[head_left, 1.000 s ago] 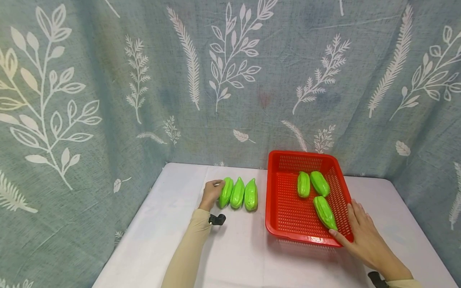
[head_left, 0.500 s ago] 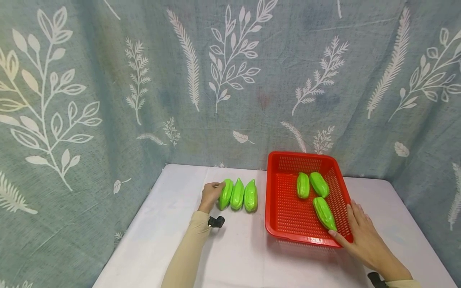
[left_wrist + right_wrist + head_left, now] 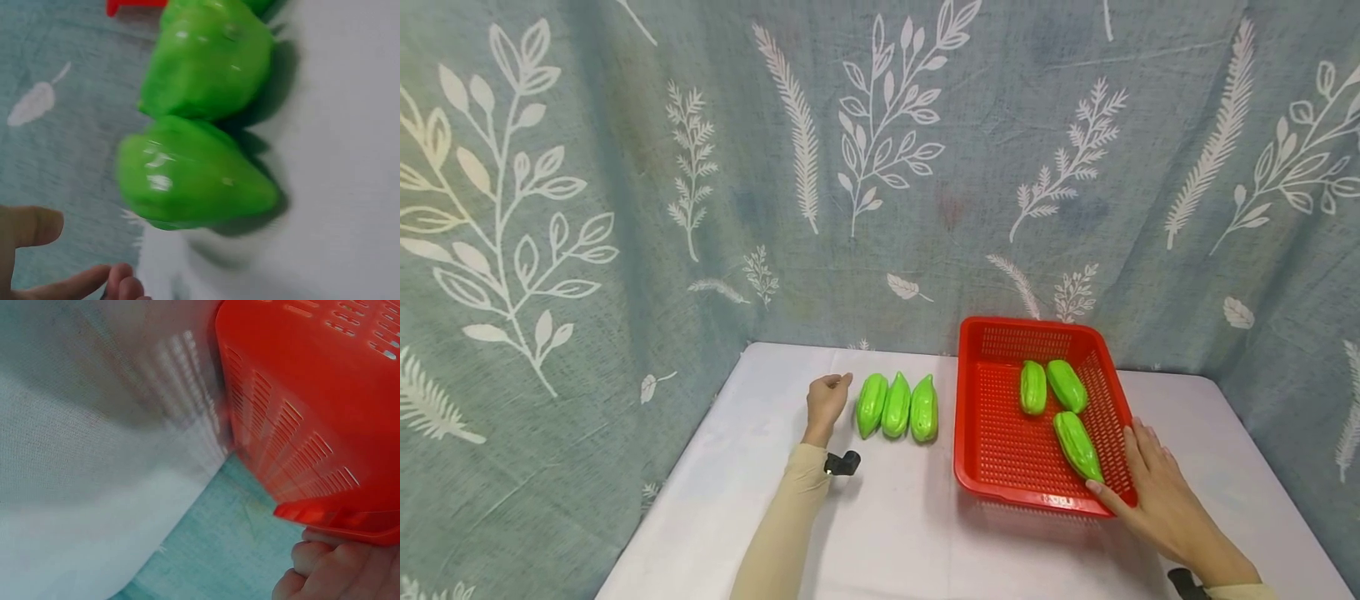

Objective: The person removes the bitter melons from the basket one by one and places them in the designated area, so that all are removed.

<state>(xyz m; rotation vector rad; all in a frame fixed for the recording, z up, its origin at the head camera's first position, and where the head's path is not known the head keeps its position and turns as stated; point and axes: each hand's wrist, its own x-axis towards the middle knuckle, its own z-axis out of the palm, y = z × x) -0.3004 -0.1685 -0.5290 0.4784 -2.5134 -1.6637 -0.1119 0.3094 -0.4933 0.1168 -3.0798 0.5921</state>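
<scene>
Three glossy green fruits, ridged and pointed at one end, lie side by side on the white table: a left one [image 3: 872, 405], a middle one [image 3: 897, 405] and a right one [image 3: 923, 408]. Just left of the row is my left hand [image 3: 826, 403], holding nothing. Its thumb and fingers stand apart from the nearest fruit [image 3: 187, 178] in the left wrist view. A red plastic basket [image 3: 964, 417] contains three more such fruits [image 3: 1078, 446]. My right hand [image 3: 1165, 492] rests on its front right corner, thumb on the rim and fingers straight along the outer side.
The white table [image 3: 895, 517] ends at a grey-green curtain [image 3: 880, 275] with white leaf patterns, at the back and sides. Openings perforate the basket's wall [image 3: 325, 419]. A black wrist camera [image 3: 842, 463] sits on the left sleeve.
My left hand has let go of the leftmost fruit and drawn back a little to the left. The right hand and the basket stay in place.
</scene>
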